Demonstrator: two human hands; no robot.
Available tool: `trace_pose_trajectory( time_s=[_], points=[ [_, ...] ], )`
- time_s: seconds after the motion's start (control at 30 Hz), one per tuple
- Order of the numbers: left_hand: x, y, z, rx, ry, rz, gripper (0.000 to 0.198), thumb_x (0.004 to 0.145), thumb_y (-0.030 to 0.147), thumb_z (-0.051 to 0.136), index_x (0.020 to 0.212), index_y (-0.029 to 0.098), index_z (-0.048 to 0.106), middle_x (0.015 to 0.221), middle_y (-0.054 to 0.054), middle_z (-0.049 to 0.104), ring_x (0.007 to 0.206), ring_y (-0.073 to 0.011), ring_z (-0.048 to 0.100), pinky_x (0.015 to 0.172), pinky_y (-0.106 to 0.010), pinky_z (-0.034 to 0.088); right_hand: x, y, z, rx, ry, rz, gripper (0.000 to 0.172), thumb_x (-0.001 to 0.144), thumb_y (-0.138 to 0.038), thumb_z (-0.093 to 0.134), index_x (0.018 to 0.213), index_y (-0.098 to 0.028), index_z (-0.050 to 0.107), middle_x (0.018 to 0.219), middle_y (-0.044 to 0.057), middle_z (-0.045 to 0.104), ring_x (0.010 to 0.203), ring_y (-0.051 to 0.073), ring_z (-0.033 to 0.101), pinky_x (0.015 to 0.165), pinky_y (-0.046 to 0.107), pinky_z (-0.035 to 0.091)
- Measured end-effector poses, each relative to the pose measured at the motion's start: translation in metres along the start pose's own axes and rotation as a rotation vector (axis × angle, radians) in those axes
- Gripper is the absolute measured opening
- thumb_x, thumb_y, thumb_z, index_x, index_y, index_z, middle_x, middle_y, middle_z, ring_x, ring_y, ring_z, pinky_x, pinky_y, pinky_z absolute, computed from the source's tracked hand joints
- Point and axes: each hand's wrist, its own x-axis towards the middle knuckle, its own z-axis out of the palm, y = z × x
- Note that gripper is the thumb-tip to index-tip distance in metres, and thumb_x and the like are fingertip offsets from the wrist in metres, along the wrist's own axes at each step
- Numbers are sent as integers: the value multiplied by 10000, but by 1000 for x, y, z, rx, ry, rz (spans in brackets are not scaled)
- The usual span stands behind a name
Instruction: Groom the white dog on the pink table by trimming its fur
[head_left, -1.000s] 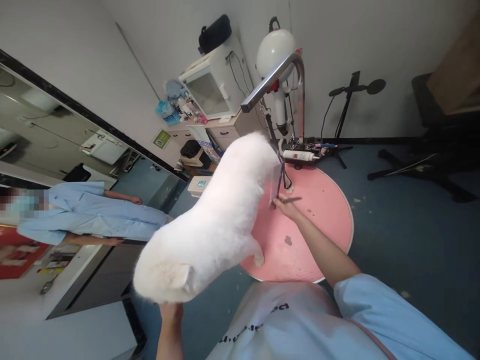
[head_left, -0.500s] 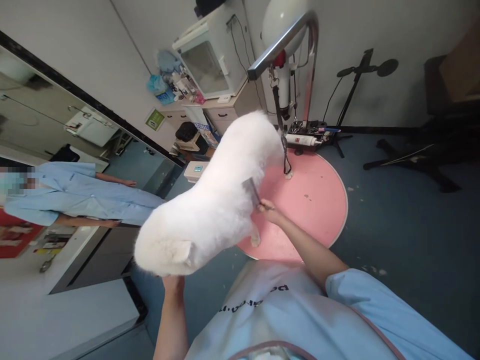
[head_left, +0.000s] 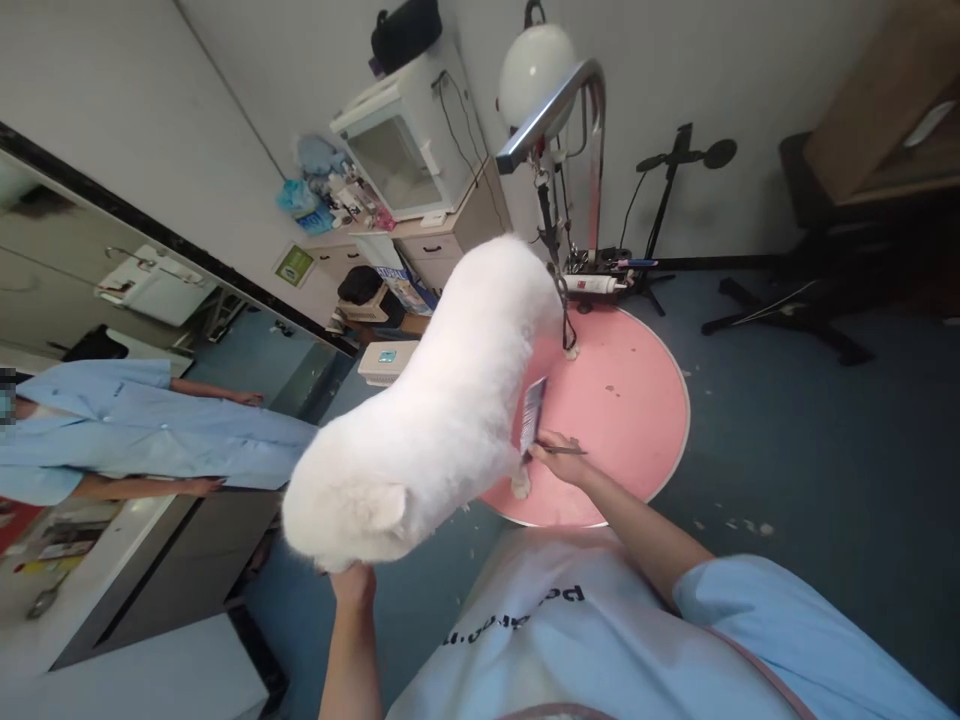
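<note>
A fluffy white dog (head_left: 465,370) stands on a round pink table (head_left: 630,400), its head toward the lower left. My left hand (head_left: 354,580) is under the dog's head, its fingers hidden by the fur. Beside the dog's flank, above a lower leg, my right hand (head_left: 559,458) is closed round the handle of a flat brush (head_left: 532,412). The brush's pinned face shows and looks apart from the coat. A dark leash (head_left: 551,235) hangs from a metal arm (head_left: 559,105) near the dog's far end.
Another person (head_left: 150,420) in a blue gown stands at the left. Behind the dog are a white cabinet (head_left: 397,145), drawers (head_left: 427,248) and a pale box (head_left: 386,362). A tool tray (head_left: 600,284) sits at the table's far edge. A black stand (head_left: 664,200) is farther right.
My right hand has moved down and away from the dog's side, and the brush has turned so its pinned face shows. The view has shifted slightly. My left hand stays under the head.
</note>
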Motion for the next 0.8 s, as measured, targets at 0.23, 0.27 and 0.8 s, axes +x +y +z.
trace_pose_trajectory(
  time_s=[0.23, 0.27, 0.8],
  points=[
    [4, -34, 10, -24, 7, -154, 575, 701, 238, 547, 1270, 306, 596, 1378, 30, 563, 1458, -302, 220, 1232, -546, 138, -55, -31, 62, 705, 140, 631, 116, 846, -215, 625, 750, -194, 563, 681, 2, 634, 589, 112, 596, 579, 240, 473],
    [5, -38, 10, -20, 2, -168, 572, 697, 247, 547, 1264, 304, 605, 1368, 31, 572, 1457, -307, 223, 1232, -550, 131, -58, -39, 71, 750, 115, 605, 114, 846, -224, 638, 766, -201, 560, 707, -2, 646, 601, 112, 605, 593, 244, 482],
    [-6, -8, 34, -425, 100, -195, 803, 646, 397, 722, 1403, 298, 476, 1511, -24, 419, 1449, -265, 282, 1217, -380, 193, -106, -32, 7, 55, 282, 47, 291, 776, -455, 647, 919, -203, 623, 674, -9, 585, 547, 118, 478, 481, 249, 361]
  ],
)
